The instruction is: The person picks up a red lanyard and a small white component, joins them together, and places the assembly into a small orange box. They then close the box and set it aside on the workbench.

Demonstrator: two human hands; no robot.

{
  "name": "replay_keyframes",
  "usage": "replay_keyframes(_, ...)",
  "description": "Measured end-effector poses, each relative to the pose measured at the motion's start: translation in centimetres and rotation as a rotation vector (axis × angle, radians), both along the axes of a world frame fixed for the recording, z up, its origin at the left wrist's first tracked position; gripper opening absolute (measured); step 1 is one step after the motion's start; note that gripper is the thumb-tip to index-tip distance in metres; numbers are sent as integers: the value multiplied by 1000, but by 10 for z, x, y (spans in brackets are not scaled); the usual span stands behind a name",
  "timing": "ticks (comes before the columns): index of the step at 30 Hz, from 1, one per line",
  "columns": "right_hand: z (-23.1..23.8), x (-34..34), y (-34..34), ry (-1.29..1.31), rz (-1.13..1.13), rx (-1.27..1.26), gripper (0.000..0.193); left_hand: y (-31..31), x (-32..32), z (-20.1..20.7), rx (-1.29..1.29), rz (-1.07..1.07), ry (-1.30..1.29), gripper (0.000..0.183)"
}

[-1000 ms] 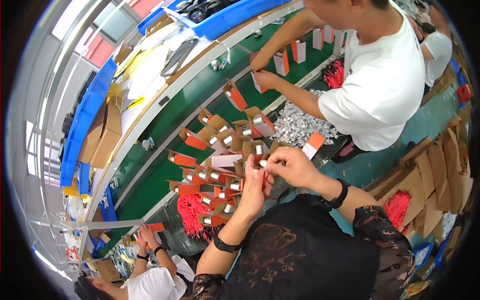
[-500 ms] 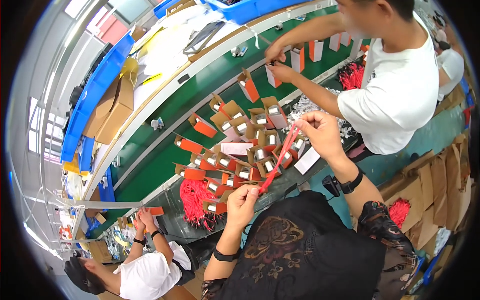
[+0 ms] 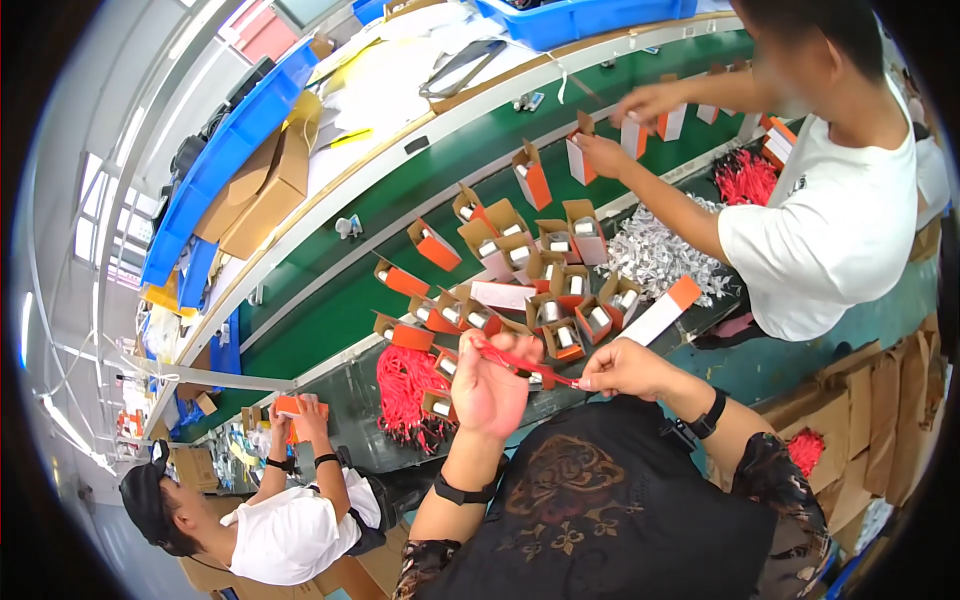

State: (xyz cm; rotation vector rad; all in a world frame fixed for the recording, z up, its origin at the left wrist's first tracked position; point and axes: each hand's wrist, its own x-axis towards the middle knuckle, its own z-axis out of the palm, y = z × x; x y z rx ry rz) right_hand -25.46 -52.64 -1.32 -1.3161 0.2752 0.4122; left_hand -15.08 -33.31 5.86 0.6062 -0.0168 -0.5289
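A red cord runs across the curled fingers of my left hand, whose palm faces up. My right hand pinches the other end of this cord between thumb and fingertips, to the right and close to my body. Just beyond my hands stand several open orange-and-white boxes with pale cylindrical items in them; my left hand hides some of these. Beside my left hand lies a heap of red cords.
A co-worker at the right handles boxes on the green conveyor. Another at lower left holds an orange box. White strips lie heaped right of the boxes. Blue trays and a cardboard carton occupy the shelf.
My right hand has come down and toward me. My left hand has turned palm up, with the cord now across its fingers. The right co-worker's hands have moved apart, and the left co-worker's box is raised.
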Motion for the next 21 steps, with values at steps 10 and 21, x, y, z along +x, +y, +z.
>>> replay_keyframes(10,65,29,10,-302,-325,-54,30,1,-6,-10,446,-268,-328,17)
replay_keyframes(21,56,35,29,-437,-222,61,15,-1,-17,-11,512,-286,-269,16)
